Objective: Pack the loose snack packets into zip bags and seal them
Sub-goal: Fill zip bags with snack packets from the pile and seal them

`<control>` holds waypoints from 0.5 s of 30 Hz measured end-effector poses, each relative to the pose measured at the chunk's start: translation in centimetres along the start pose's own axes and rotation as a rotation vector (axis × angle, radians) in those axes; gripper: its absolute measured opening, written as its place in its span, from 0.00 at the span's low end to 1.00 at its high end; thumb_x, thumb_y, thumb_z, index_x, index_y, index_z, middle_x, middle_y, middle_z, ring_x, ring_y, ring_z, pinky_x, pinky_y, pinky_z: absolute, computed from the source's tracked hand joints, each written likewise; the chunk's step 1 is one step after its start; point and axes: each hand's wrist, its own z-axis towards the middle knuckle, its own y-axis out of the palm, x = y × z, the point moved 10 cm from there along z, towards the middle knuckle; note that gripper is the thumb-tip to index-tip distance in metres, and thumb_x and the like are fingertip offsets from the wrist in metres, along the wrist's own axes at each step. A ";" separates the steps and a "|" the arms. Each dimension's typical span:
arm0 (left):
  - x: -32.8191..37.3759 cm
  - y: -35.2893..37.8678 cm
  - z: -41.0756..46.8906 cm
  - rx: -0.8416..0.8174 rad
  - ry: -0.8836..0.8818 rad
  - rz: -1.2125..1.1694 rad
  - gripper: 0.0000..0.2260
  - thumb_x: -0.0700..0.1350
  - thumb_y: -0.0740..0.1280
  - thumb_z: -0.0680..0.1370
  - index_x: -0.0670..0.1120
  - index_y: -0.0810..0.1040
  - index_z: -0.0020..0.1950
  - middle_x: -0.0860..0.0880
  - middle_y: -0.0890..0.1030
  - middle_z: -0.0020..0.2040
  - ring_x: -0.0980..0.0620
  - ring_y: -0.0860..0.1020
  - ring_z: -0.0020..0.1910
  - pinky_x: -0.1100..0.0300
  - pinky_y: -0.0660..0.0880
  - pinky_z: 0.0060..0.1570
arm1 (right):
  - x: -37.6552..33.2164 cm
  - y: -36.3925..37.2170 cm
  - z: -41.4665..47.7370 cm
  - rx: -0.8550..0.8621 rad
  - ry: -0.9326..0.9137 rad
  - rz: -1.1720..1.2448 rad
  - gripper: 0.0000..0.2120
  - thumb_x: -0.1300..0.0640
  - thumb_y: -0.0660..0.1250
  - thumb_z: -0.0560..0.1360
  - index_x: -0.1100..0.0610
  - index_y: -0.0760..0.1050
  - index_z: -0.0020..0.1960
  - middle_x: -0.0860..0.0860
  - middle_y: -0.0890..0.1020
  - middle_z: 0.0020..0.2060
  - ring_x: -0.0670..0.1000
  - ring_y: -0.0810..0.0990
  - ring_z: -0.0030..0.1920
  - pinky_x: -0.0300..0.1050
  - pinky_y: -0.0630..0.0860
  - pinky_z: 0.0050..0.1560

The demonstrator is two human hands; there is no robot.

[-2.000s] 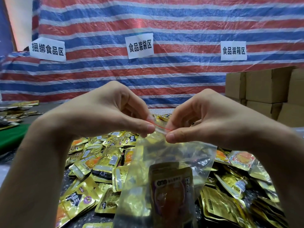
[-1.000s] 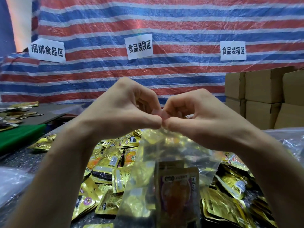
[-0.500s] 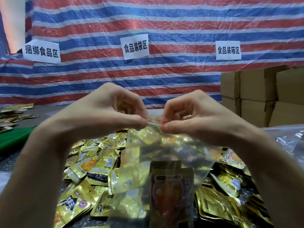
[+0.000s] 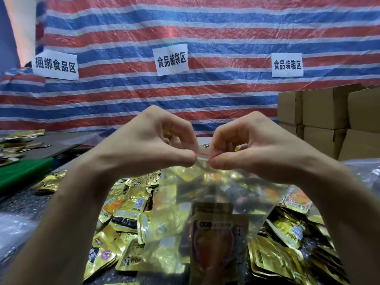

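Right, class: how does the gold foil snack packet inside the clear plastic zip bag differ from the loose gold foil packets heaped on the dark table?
The bagged packet stands upright; the loose packets lie overlapping on the table. The bagged packet is enclosed in the zip bag, whose red seal strip the left hand and right hand pinch; the loose packets are uncovered. Both are shiny gold foil.

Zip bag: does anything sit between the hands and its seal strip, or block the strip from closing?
Nothing visible does. The left hand and right hand each pinch the red seal strip at the top of the zip bag, a short bare stretch showing between them. The packets inside lie well below the strip.
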 end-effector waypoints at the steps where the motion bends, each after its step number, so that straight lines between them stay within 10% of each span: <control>1: 0.0 0.3 -0.1 -0.033 -0.007 0.001 0.02 0.46 0.74 0.67 0.51 0.85 0.39 0.46 0.82 0.35 0.45 0.79 0.36 0.50 0.76 0.37 | -0.1 0.1 0.0 -0.004 -0.002 -0.007 0.07 0.62 0.75 0.71 0.53 0.83 0.37 0.57 0.83 0.35 0.55 0.78 0.36 0.53 0.75 0.39; 15: 0.0 0.4 0.0 -0.054 -0.025 0.133 0.05 0.42 0.75 0.73 0.50 0.84 0.37 0.52 0.82 0.35 0.59 0.78 0.34 0.66 0.73 0.35 | 0.5 0.3 -0.2 -0.054 0.047 -0.025 0.06 0.61 0.76 0.71 0.55 0.83 0.37 0.56 0.80 0.32 0.47 0.74 0.32 0.47 0.70 0.34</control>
